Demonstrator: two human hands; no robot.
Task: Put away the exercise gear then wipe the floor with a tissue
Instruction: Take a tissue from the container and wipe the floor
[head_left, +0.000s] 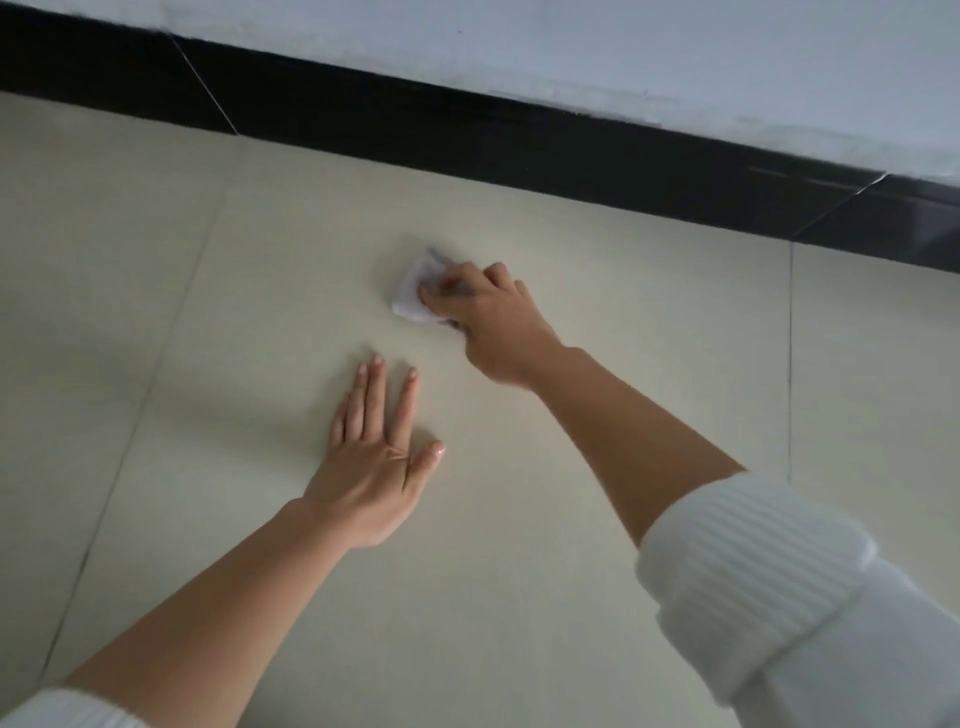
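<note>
From the head camera, looking down and forward, a pale cream tiled floor (597, 545) fills most of the view; thin grout lines cross it, one running from the near left edge up toward the far side and another standing almost upright at the right. The right hand (488, 322) reaches out to the far middle of the scene and holds a small crumpled white tissue (413, 291) down against the floor; its fingers are curled over the near right part of the tissue, knuckles raised, and the wad sticks out to the left and far side of the fingertips; the tissue is blurred, so its folds cannot be made out. The left hand (374, 467) lies nearer and a little to the left, palm down on the tile; its fingers are straight, two of them side by side and touching, the forefinger slightly apart from them, and the thumb angled out to the right; the little finger is hard to tell. The two hands are near each other but do not touch; bare floor shows between them. Both forearms are bare; a ribbed white sleeve (779, 597) is rolled back on the right arm at the near right, and a white cuff (62, 712) shows at the near left corner. Along the far side a black skirting strip (467, 124) runs slantwise, with a pale grey wall (623, 47) beyond it.
</note>
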